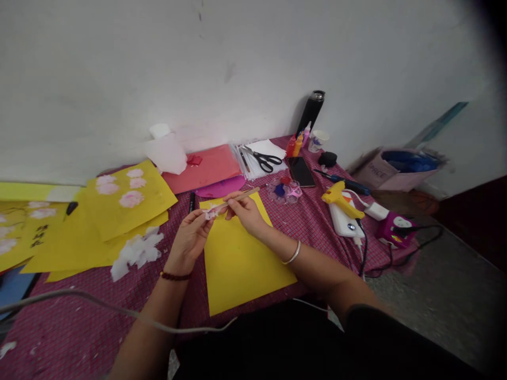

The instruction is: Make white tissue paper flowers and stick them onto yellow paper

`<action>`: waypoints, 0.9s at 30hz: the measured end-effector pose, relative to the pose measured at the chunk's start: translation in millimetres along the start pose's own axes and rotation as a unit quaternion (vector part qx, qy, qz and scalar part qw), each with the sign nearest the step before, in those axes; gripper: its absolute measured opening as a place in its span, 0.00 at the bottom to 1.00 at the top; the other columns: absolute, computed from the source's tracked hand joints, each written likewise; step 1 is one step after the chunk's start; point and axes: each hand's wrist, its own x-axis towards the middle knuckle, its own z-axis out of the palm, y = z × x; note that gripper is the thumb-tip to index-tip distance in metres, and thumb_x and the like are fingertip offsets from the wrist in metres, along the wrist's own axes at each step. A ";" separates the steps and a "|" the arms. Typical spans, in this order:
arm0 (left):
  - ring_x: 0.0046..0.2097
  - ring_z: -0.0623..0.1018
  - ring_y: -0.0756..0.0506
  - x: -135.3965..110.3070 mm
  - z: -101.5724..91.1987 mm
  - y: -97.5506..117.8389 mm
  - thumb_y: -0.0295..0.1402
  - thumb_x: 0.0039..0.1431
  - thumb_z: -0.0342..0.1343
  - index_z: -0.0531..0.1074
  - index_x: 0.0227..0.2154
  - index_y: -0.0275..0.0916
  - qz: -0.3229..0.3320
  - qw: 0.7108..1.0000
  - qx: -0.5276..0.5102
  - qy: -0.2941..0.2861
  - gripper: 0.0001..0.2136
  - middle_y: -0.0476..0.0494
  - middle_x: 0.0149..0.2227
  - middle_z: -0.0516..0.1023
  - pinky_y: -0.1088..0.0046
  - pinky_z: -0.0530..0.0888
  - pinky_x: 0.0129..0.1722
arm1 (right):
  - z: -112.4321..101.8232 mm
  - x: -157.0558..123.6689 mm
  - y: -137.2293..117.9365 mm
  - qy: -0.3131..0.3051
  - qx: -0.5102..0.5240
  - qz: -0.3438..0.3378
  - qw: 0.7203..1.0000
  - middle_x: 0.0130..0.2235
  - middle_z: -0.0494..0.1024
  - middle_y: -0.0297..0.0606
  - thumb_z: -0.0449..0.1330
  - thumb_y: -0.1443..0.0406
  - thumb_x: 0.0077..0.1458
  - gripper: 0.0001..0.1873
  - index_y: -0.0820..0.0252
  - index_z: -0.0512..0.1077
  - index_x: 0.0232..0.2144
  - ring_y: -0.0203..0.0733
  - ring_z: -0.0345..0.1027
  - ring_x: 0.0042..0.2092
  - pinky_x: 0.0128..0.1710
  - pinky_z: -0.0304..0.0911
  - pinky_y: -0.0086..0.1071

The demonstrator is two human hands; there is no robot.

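Observation:
My left hand (193, 232) pinches a small crumpled piece of white tissue paper (211, 215) over the top of a yellow sheet (241, 258). In my right hand (246, 212) is a thin wooden stick (249, 193), its lower end touching or very near the tissue. Both hands are close together, and the fingers partly hide the tissue. To the left lies a pile of white tissue pieces (138, 250). Beyond it, a yellow sheet with pink paper blossoms (132, 198) rests on other yellow sheets. A paint palette (284, 190) sits right of my hands.
Scissors (263, 158), a phone (301, 171), paint bottles (298, 145) and a black flask (311, 112) stand or lie toward the wall. At right are a yellow glue gun (341, 200), a white power bank (344, 219) and a purple socket block (395, 229). A cable (119, 311) crosses at front left.

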 end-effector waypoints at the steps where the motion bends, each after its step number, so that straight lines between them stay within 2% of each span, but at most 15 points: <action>1: 0.32 0.77 0.51 0.1 2.2 -0.7 0.33 0.40 0.66 0.72 0.28 0.40 0.005 1.000 -0.001 0.003 0.11 0.49 0.29 0.77 0.74 0.75 0.35 | 0.2 -0.2 -0.2 0.000 0.015 0.011 1.000 0.25 0.77 0.29 0.64 0.50 0.48 0.21 0.59 0.69 0.35 0.29 0.67 0.22 0.24 0.64 0.24; 5: 0.29 0.75 0.52 0.0 13.0 5.7 0.32 0.42 0.65 0.75 0.26 0.39 0.069 0.997 0.024 0.011 0.07 0.50 0.27 0.77 0.75 0.74 0.33 | 1.5 0.3 -4.9 -0.008 0.085 0.056 0.995 0.27 0.78 0.29 0.69 0.55 0.43 0.20 0.58 0.69 0.34 0.29 0.69 0.22 0.26 0.67 0.25; 8: 0.29 0.74 0.51 -1.4 20.5 16.6 0.34 0.46 0.64 0.77 0.29 0.39 0.156 0.981 0.114 0.005 0.07 0.49 0.26 0.77 0.74 0.73 0.33 | 1.9 2.7 -10.1 0.004 0.105 0.067 0.992 0.27 0.79 0.31 0.70 0.56 0.43 0.19 0.59 0.70 0.33 0.30 0.69 0.23 0.26 0.67 0.25; 10: 0.29 0.74 0.50 -2.8 25.1 24.6 0.34 0.49 0.63 0.78 0.32 0.38 0.210 0.957 0.200 -0.012 0.07 0.49 0.27 0.77 0.72 0.73 0.33 | 1.2 4.4 -13.0 0.021 0.106 0.065 0.992 0.25 0.78 0.31 0.68 0.54 0.45 0.18 0.61 0.70 0.29 0.29 0.67 0.21 0.23 0.65 0.24; 14: 0.32 0.76 0.48 -4.8 35.4 41.1 0.35 0.51 0.62 0.79 0.31 0.40 0.304 0.876 0.370 -0.055 0.06 0.47 0.30 0.78 0.71 0.73 0.36 | -1.8 7.0 -21.1 0.033 0.136 0.092 0.986 0.18 0.70 0.27 0.64 0.52 0.51 0.20 0.61 0.67 0.21 0.26 0.57 0.17 0.19 0.60 0.23; 16: 0.30 0.76 0.48 -4.4 41.3 48.7 0.37 0.51 0.63 0.79 0.31 0.41 0.300 0.869 0.390 -0.047 0.06 0.48 0.29 0.78 0.71 0.73 0.34 | -4.0 8.4 -27.5 0.021 0.177 0.114 0.977 0.18 0.69 0.24 0.64 0.56 0.53 0.13 0.59 0.70 0.26 0.26 0.56 0.17 0.19 0.60 0.23; 17: 0.28 0.75 0.48 -3.5 44.1 51.7 0.37 0.51 0.63 0.79 0.30 0.41 0.284 0.880 0.379 -0.038 0.07 0.48 0.27 0.77 0.71 0.73 0.32 | -5.4 9.5 -30.5 0.013 0.197 0.121 0.973 0.19 0.69 0.23 0.65 0.59 0.53 0.09 0.58 0.71 0.31 0.26 0.56 0.18 0.20 0.60 0.22; 19: 0.26 0.75 0.48 0.1 47.9 54.8 0.38 0.51 0.63 0.78 0.30 0.40 0.244 0.906 0.344 -0.025 0.08 0.48 0.25 0.77 0.71 0.73 0.29 | -9.0 12.6 -33.9 0.007 0.226 0.129 0.966 0.21 0.71 0.21 0.64 0.63 0.54 0.08 0.56 0.71 0.37 0.26 0.58 0.19 0.21 0.61 0.22; 21: 0.26 0.75 0.48 7.2 47.1 53.5 0.38 0.51 0.62 0.78 0.32 0.38 0.210 0.921 0.325 -0.045 0.09 0.47 0.25 0.77 0.70 0.74 0.30 | -14.0 16.8 -31.8 0.020 0.228 0.136 0.964 0.23 0.73 0.23 0.62 0.64 0.57 0.05 0.58 0.70 0.36 0.26 0.59 0.19 0.21 0.62 0.22; 23: 0.28 0.76 0.48 18.2 40.3 48.3 0.40 0.52 0.61 0.77 0.38 0.38 0.181 0.920 0.335 -0.093 0.13 0.47 0.28 0.78 0.69 0.75 0.33 | -20.5 21.8 -24.7 0.039 0.215 0.151 0.964 0.23 0.75 0.25 0.57 0.63 0.61 0.06 0.60 0.69 0.34 0.25 0.60 0.18 0.20 0.62 0.22; 25: 0.32 0.77 0.47 31.3 29.0 41.1 0.41 0.54 0.58 0.76 0.42 0.38 0.176 0.892 0.395 -0.129 0.16 0.46 0.31 0.79 0.68 0.75 0.35 | -27.7 27.0 -15.6 0.056 0.185 0.168 0.967 0.23 0.76 0.26 0.53 0.65 0.64 0.09 0.61 0.69 0.33 0.25 0.61 0.17 0.19 0.62 0.21; 26: 0.33 0.77 0.46 37.7 22.9 37.3 0.40 0.55 0.57 0.76 0.41 0.37 0.189 0.862 0.450 -0.136 0.15 0.45 0.33 0.79 0.68 0.74 0.36 | -31.2 29.4 -11.4 0.066 0.161 0.173 0.969 0.23 0.75 0.26 0.52 0.65 0.65 0.09 0.62 0.69 0.32 0.25 0.61 0.17 0.19 0.61 0.21; 27: 0.35 0.78 0.45 43.5 17.3 33.4 0.38 0.55 0.56 0.76 0.38 0.37 0.206 0.818 0.518 -0.144 0.12 0.44 0.33 0.79 0.68 0.74 0.37 | -34.4 31.8 -7.6 0.075 0.129 0.176 0.973 0.22 0.75 0.26 0.51 0.66 0.65 0.10 0.62 0.68 0.32 0.25 0.61 0.16 0.18 0.61 0.20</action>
